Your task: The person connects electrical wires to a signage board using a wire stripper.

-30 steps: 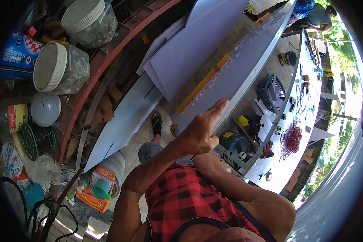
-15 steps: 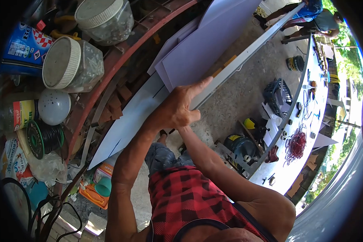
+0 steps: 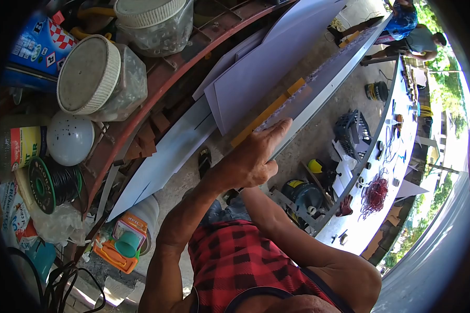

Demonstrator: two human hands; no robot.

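A long, narrow pale panel (image 3: 318, 99) with a white edge strip runs from my hands toward the far upper right. My left hand (image 3: 253, 159) is closed on its near end, index finger stretched along the surface and thumb lower down. My right forearm reaches up to the same spot, and the right hand is hidden behind the left. Along the panel's left side shows a yellow-orange strip (image 3: 269, 112). At the far end, a person in a blue patterned shirt (image 3: 402, 21) stands beside the panel.
On my left, a red metal rack (image 3: 117, 125) holds lidded jars (image 3: 91, 75) and a wire spool (image 3: 42, 185). Large white sheets (image 3: 261, 73) lean below it. To the right stand a long white table (image 3: 360, 224) with red cord (image 3: 376, 193), a dark crate (image 3: 352, 133) and buckets (image 3: 376, 91).
The panel has tilted, so its broad face and the yellow-orange strip now show more. My hands have shifted right and slightly down in view.
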